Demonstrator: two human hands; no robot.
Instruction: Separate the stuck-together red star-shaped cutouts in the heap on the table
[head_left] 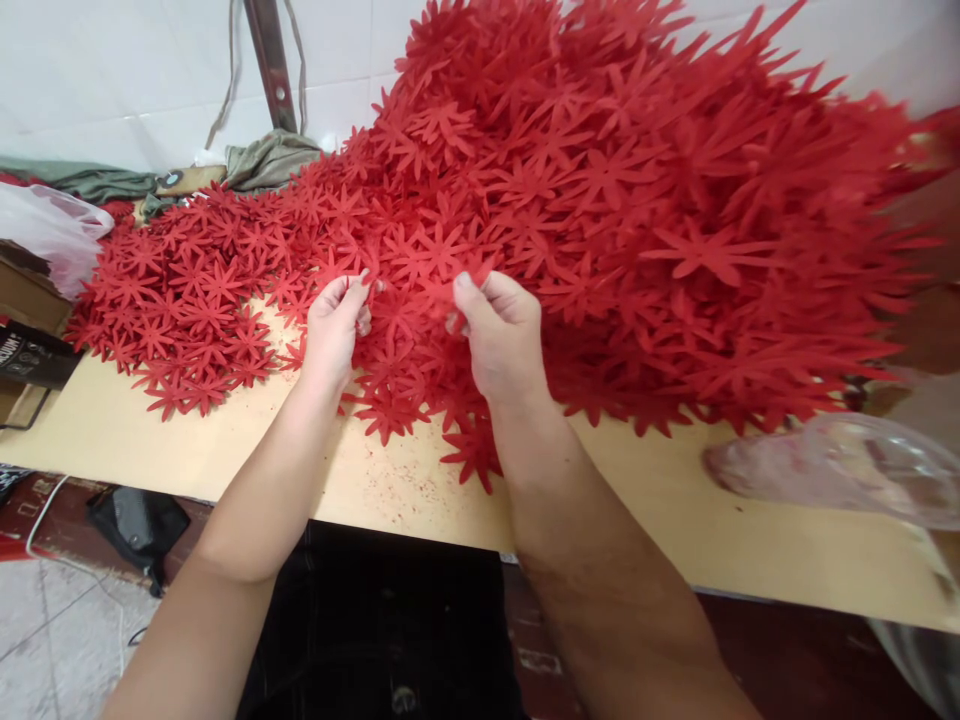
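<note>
Several red flower-shaped cutouts [607,175] with long narrow petals are heaped on the pale tabletop. In front of the heap, my left hand [337,315] is closed, its thumb and forefinger pinched together. A trace of red shows at those fingertips, too small to name. Opposite it, my right hand [506,330] pinches a red flower-shaped cutout between thumb and curled fingers. That piece blends with the red heap behind, so its outline is hard to follow. A gap separates the two hands.
A clear plastic cup [832,465] lies on its side at the right. Small red scraps dot the tabletop [450,515] near its front edge. At the left are a white plastic bag [52,230], a dark box [34,355] and green cloth [274,160]. A tiled wall stands behind.
</note>
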